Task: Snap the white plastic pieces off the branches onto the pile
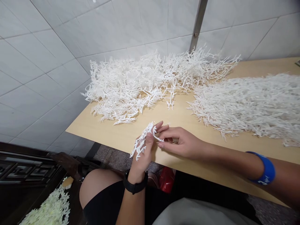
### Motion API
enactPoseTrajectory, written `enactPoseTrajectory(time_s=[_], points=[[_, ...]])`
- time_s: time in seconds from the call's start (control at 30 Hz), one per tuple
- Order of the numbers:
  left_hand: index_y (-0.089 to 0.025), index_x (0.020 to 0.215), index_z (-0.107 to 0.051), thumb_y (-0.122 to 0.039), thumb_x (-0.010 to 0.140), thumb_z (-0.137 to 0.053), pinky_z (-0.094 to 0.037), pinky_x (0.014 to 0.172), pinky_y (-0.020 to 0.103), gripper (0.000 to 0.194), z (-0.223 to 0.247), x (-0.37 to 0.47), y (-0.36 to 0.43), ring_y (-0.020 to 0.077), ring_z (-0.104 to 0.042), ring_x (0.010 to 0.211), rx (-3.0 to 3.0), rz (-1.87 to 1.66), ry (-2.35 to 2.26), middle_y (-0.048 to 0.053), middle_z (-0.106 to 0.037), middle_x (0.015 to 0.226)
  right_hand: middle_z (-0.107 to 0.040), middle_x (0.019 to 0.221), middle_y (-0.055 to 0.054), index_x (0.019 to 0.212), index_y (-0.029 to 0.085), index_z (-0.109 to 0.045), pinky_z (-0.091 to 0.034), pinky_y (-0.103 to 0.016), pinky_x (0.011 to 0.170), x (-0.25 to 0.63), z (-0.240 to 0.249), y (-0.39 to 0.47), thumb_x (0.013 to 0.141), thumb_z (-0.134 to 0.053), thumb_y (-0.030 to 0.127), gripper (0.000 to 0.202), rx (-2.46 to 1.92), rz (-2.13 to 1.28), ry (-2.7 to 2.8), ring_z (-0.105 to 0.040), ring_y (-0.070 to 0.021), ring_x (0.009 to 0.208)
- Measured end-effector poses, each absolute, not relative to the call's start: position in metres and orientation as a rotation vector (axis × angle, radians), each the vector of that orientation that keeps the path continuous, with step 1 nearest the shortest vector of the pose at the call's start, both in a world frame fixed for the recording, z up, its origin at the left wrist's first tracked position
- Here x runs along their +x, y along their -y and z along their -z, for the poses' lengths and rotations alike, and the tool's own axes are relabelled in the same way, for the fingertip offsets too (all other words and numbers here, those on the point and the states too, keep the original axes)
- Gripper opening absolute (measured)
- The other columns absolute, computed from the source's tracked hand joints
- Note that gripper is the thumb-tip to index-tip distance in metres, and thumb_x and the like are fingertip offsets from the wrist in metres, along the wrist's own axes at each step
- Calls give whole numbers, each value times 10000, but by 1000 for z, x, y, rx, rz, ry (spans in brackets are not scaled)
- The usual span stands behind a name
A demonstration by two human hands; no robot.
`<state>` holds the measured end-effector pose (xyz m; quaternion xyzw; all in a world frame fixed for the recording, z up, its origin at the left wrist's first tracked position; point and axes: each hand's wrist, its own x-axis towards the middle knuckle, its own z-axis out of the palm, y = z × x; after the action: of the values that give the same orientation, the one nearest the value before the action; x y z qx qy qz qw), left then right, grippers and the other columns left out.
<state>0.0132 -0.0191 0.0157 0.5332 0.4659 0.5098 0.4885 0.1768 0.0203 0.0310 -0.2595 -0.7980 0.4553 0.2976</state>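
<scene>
A small bunch of white branching plastic sprigs [140, 142] lies across my left hand [147, 147], clamped under the thumb. My right hand [180, 142] meets it from the right, thumb and fingers pinching the tip of one thin sprig that curves out of the bunch. Both hands hover over the front edge of the wooden table [112, 132]. Behind them spreads a loose, tangled heap of white sprigs [131, 84], with one stray branch [171, 97] poking forward from it.
A flatter pile of white sprigs [253, 106] covers the right of the table. Tiled walls [140, 25] and a metal post [198, 25] stand behind. At lower left, pale green-white pieces [49, 207] lie on dark furniture. Something red [166, 179] shows below the table edge.
</scene>
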Motion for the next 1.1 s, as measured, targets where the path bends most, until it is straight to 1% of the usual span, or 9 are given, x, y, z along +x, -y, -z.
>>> enactPoseTrajectory(time_s=[0.07, 0.17, 0.23, 0.3, 0.4, 0.6, 0.7, 0.9, 1.1], points=[[-231, 1030, -706, -608, 940, -431, -517, 953, 372, 475, -9, 10, 16, 221, -698, 954, 1074, -1405, -1136, 48, -753, 878, -566, 696, -17, 659, 183, -561, -439, -282, 661, 178, -35, -17, 931, -500, 259, 289, -628, -1211, 2172, -528, -152, 677], [-221, 844, -669, -626, 924, -458, -542, 704, 277, 463, -7, 6, 11, 154, -643, 589, 823, -1591, -1063, -54, -499, 420, -493, 617, -2, 601, 196, -474, -413, -272, 617, 181, -38, -15, 937, -442, 219, 338, -524, -1142, 2222, -482, -141, 621], [-206, 874, -670, -610, 928, -471, -530, 718, 259, 453, -9, 8, 9, 142, -661, 637, 824, -1599, -1066, -45, -562, 477, -560, 667, -27, 667, 184, -538, -428, -292, 655, 184, -35, -18, 943, -420, 201, 300, -558, -1006, 2235, -519, -154, 662], [-189, 981, -680, -572, 946, -471, -518, 842, 275, 437, -11, 11, 8, 154, -696, 842, 885, -1566, -1110, 21, -724, 762, -662, 829, -75, 811, 164, -634, -439, -351, 769, 188, -30, -25, 930, -417, 163, 248, -646, -778, 2297, -579, -193, 801], [-187, 1073, -669, -506, 973, -455, -483, 952, 307, 397, -12, 15, 6, 161, -675, 980, 829, -1613, -1117, 61, -742, 989, -688, 1100, -112, 1024, 168, -685, -398, -452, 922, 194, -23, -33, 878, -424, 89, 310, -763, -490, 2435, -589, -254, 1039], [-196, 1030, -694, -500, 951, -497, -482, 944, 316, 371, -9, 11, 3, 165, -676, 963, 745, -1699, -1061, 54, -738, 938, -381, 1556, -122, 1451, 162, -451, -268, -522, 1146, 184, -21, -29, 955, -433, 247, 503, -804, -191, 2555, -295, -297, 1451], [-201, 1015, -703, -490, 938, -526, -476, 953, 318, 348, -8, 11, 3, 168, -677, 981, 728, -1724, -1061, 52, -738, 961, -319, 1590, -88, 1531, 171, -321, -235, -543, 1176, 181, -16, -31, 995, -379, 297, 554, -875, -155, 2732, -235, -297, 1483], [-175, 1011, -695, -473, 949, -507, -477, 982, 343, 357, -8, 11, 4, 178, -678, 1005, 674, -1743, -1087, 71, -737, 998, -505, 1473, -86, 1440, 159, -484, -185, -551, 1199, 241, -8, -46, 998, -329, 206, 471, -1104, 206, 2760, -383, -277, 1421], [-170, 1013, -701, -470, 942, -522, -482, 996, 342, 356, -6, 9, 6, 177, -678, 1008, 689, -1721, -1046, 68, -738, 980, -540, 1431, -146, 1361, 90, -554, -218, -617, 1166, 276, -21, -42, 944, -363, 121, 460, -1373, 431, 2590, -413, -341, 1393]])
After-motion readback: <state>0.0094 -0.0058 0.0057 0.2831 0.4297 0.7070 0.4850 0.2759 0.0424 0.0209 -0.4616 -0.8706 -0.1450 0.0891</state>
